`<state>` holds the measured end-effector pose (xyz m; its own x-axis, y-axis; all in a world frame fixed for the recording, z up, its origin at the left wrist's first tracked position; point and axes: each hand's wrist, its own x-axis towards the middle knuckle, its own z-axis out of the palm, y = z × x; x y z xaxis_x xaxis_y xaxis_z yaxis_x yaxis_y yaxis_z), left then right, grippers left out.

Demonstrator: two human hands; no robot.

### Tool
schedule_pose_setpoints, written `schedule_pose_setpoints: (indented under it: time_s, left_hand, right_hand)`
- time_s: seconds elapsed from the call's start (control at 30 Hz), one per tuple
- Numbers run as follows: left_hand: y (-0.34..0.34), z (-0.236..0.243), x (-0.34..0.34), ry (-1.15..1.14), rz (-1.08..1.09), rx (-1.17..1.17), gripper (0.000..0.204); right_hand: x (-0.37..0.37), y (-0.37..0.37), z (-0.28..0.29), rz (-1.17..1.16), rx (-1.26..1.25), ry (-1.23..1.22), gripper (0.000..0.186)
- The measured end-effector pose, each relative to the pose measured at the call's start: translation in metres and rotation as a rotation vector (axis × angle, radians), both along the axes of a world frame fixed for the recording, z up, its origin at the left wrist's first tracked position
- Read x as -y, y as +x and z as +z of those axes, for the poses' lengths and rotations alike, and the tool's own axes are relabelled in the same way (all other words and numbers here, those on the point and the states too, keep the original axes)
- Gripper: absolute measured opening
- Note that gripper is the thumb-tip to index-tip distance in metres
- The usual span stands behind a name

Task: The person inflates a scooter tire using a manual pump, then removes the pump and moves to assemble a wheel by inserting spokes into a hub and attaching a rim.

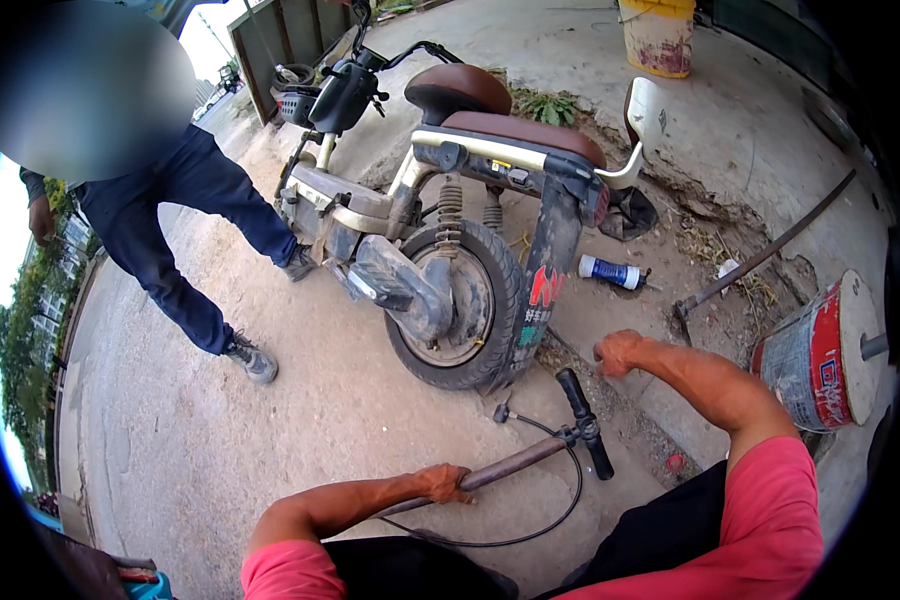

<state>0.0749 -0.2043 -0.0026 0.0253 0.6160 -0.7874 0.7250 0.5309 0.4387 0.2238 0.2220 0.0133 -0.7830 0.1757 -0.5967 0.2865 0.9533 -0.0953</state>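
My left hand (446, 484) is closed around the metal barrel of a floor pump (505, 461), whose black crossbar handle (598, 447) and looped hose (580, 490) lie to its right. My right hand (620, 352) is raised right of the scooter's rear mudguard, above the pump handle, fingers curled; what they hold, if anything, is too small to make out. The electric scooter (500, 150) stands upright ahead, with its dusty rear wheel (425, 355) just beyond the pump. The hose's connector (502, 413) rests near that wheel.
Another person (190, 290) stands left of the scooter on the pavement (190, 430). At right are a blue-and-white cylinder (607, 271), a long metal-shafted tool (765, 250) and a red-and-white drum (805, 365). A yellow bucket (658, 40) stands behind, past a cracked concrete edge (730, 210).
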Motion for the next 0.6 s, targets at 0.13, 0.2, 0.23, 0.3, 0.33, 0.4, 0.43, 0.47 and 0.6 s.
schedule_pose_setpoints:
  time_s: [0.13, 0.2, 0.23, 0.3, 0.33, 0.4, 0.43, 0.47, 0.6]
  left_hand:
    - [0.005, 0.004, -0.015, 0.017, -0.063, -0.04, 0.063]
    - [0.008, 0.007, -0.023, 0.023, -0.071, -0.026, 0.063]
    - [0.01, 0.009, -0.026, 0.026, -0.076, -0.02, 0.062]
    - [0.014, 0.014, -0.031, 0.018, -0.081, -0.007, 0.061]
    - [0.016, 0.016, -0.032, 0.014, -0.083, -0.001, 0.061]
    - [0.02, 0.01, -0.031, 0.019, -0.083, 0.012, 0.06]
    - [0.021, 0.009, -0.03, 0.021, -0.083, 0.017, 0.059]
    - [0.023, 0.008, -0.032, 0.021, -0.102, 0.009, 0.059]
    - [0.031, 0.003, -0.034, 0.006, -0.164, -0.003, 0.058]
  right_hand:
    - [-0.007, 0.001, -0.001, -0.01, 0.009, -0.003, 0.045]
    - [-0.011, 0.003, 0.0, -0.008, 0.006, -0.014, 0.045]
    - [-0.013, 0.004, 0.001, -0.007, 0.004, -0.019, 0.045]
    - [-0.013, 0.004, 0.005, -0.015, 0.004, -0.014, 0.045]
    - [-0.013, 0.005, 0.007, -0.018, 0.003, -0.012, 0.044]
    - [-0.015, 0.005, 0.014, -0.036, -0.078, -0.026, 0.039]
    - [-0.017, 0.003, 0.018, -0.044, -0.12, -0.033, 0.037]
    - [-0.027, 0.001, 0.017, -0.107, -0.182, -0.068, 0.038]
    - [-0.065, -0.025, 0.035, -0.498, -0.549, -0.357, 0.043]
